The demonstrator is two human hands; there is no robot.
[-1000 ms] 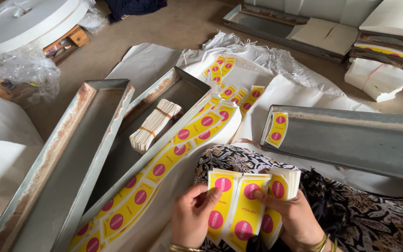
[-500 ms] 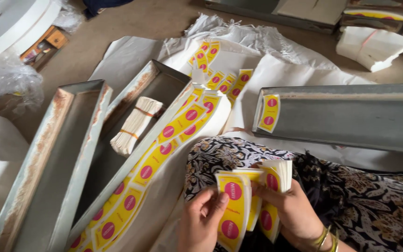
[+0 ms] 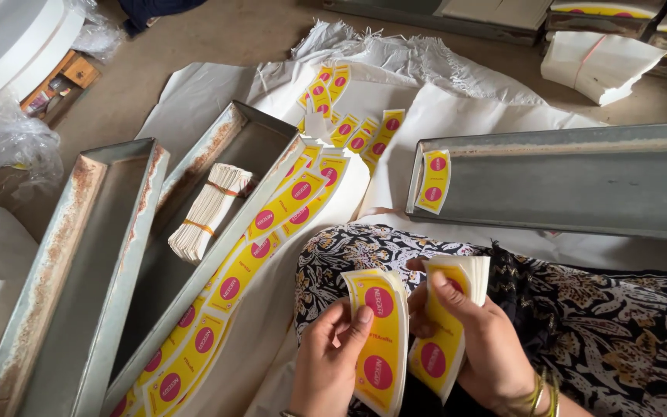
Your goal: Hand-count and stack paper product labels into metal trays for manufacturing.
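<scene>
Landmark for all positions: the middle tray (image 3: 268,127), the long metal one holding a tied white bundle (image 3: 208,210).

Hands. Both are to the right of the middle tray's near end, over a patterned lap (image 3: 596,309). The left hand (image 3: 333,363) pinches a curved stack of yellow labels (image 3: 380,340) with pink discs, thumb on the top face and fingers behind. The right hand (image 3: 488,347) grips a second stack (image 3: 445,324), thumb across its face and fingers wrapped behind; white edges show at the top. The two stacks stand upright, just beside each other, apparently not touching.

Surroundings. A row of labels (image 3: 272,224) lies overlapped along the middle tray's right wall. More loose ones (image 3: 349,127) are scattered beyond its far end on a white sheet (image 3: 457,108). A second tray (image 3: 79,255) lies to its left. A third tray (image 3: 580,185) lies well to its right, one label (image 3: 433,179) stuck to its end.

Step in hand, as judged: the held labels are being sorted, divided into two lots.

Next move, as judged: it calls for a firm thumb on each lot, so the curved sheets do not slip or fan apart.

Change from earlier frames: a second ago both hands held the labels spread flat as one overlapping fan. Half a second ago the fan was closing. Now it stands split in two. The trays and the row appear unmoved; only the view has shifted.
</scene>
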